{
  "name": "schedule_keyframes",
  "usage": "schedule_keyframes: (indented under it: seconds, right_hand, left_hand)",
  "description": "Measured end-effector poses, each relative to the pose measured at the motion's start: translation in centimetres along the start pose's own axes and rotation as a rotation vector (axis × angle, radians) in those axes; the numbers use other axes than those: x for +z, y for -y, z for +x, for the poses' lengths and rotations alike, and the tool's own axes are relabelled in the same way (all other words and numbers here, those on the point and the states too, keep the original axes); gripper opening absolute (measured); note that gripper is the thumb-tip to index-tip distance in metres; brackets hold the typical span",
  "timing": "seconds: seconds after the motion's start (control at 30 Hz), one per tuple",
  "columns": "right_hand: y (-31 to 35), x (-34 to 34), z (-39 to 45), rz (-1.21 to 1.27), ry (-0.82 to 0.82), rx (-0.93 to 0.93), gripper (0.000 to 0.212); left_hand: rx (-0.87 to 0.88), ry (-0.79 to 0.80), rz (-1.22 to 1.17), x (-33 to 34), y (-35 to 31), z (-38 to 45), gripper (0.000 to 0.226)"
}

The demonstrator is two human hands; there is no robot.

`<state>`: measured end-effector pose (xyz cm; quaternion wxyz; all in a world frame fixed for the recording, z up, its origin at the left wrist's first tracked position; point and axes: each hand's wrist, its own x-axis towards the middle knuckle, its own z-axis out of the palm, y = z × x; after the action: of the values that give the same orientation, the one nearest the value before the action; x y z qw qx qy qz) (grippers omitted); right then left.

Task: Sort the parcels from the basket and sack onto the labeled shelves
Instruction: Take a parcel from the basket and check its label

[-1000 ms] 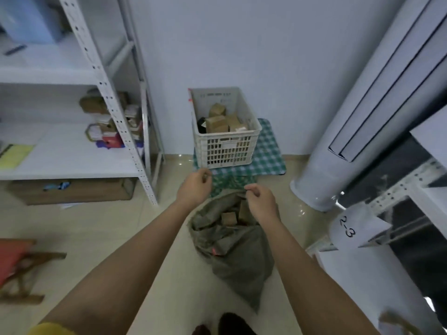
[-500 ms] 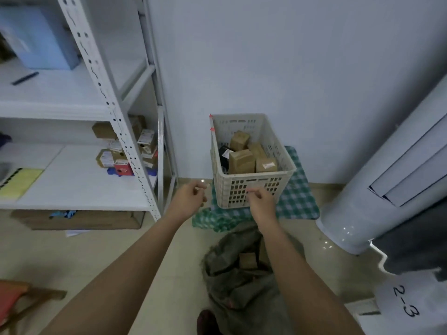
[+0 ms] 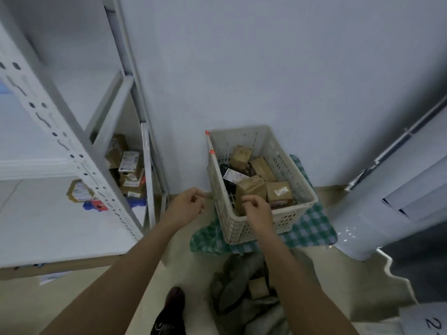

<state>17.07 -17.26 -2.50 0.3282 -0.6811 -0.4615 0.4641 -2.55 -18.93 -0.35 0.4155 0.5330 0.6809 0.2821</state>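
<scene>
Pale tiled floor (image 3: 135, 293) carries a green checked cloth (image 3: 312, 228), spread against the wall. White plastic basket (image 3: 261, 226) stands on the cloth, cardboard parcels (image 3: 278, 193) inside. Grey-green sack (image 3: 232, 286) slumps on the floor just in front, mouth open, a small box visible within. White metal shelf (image 3: 48, 226) at left holds labelled parcels bunched at its far corner (image 3: 130, 175).

Both hands have left the sack (image 3: 244, 293), now at the frame's bottom; the right hand (image 3: 256, 209) reaches over the basket's (image 3: 244, 228) near rim, the left hand (image 3: 185, 207) beside it.
</scene>
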Motion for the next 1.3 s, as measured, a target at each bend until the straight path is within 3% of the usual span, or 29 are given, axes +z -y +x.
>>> schedule_keyframes:
  seconds: [0.23, 0.47, 0.7, 1.0, 1.1, 1.2, 1.3]
  right_hand:
    - [1.9, 3.0, 4.9, 0.091, -0.151, 0.019, 0.020]
    - [0.1, 2.8, 7.8, 0.109, -0.323, 0.140, 0.024]
    - [2.9, 1.8, 16.9, 0.116, -0.323, 0.121, 0.020]
    - [3.0, 4.0, 30.6, -0.064, -0.131, 0.202, 0.017]
    - [1.6, 4.9, 34.1, -0.259, 0.061, 0.281, 0.023]
    - [-0.3, 6.2, 37.7, -0.560, 0.317, 0.333, 0.042]
    - [-2.5, 8.1, 40.3, -0.797, 0.414, 0.353, 0.056]
  left_hand:
    - [0.089, 0.143, 0.089, -2.2, -1.1, 11.5, 0.016]
    - [0.113, 0.258, 0.260, 1.9, -1.0, 17.2, 0.022]
    - [0.119, 0.320, 0.283, 3.0, -3.1, 25.0, 0.026]
    - [0.245, 0.275, 0.382, 3.4, -3.0, 34.1, 0.025]
    - [0.255, 0.238, 0.382, 2.8, -1.5, 35.4, 0.024]
    - [0.311, 0.180, 0.391, 2.3, -0.3, 36.8, 0.024]
    - [0.323, 0.146, 0.469, 2.2, 0.9, 38.0, 0.032]
